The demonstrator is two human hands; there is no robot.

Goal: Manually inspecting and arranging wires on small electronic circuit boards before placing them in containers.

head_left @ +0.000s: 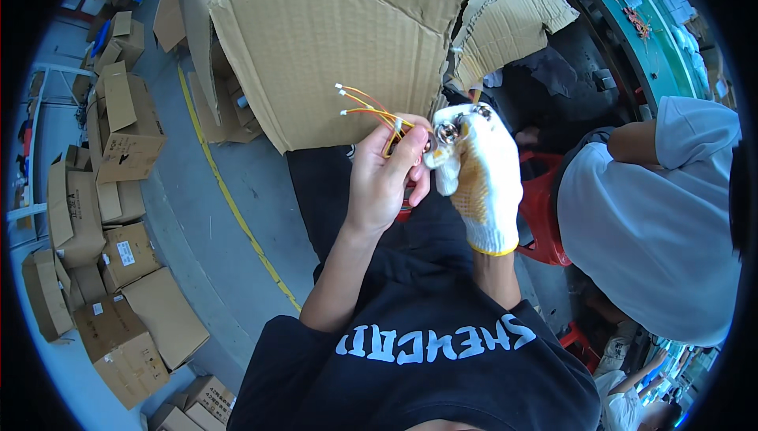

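My bare left hand (387,174) is closed, fingertips pinched at the near end of a small bunch of red and yellow wires (367,107). The wires fan out to the upper left and end in small white plugs. Beside it, almost touching, my right hand (488,182) wears a white knitted glove with a yellow cuff and yellowish patches. Its fingers are curled around several small, shiny round metal parts (448,132). Whether the wires are joined to these parts is hidden between my fingers.
A large cardboard sheet (339,44) stands in front of my hands, with torn cardboard (509,20) to its right. At right a person in a white shirt (647,225) sits on a red stool (541,222), near a green bench (643,44). Cartons (130,143) line the left side.
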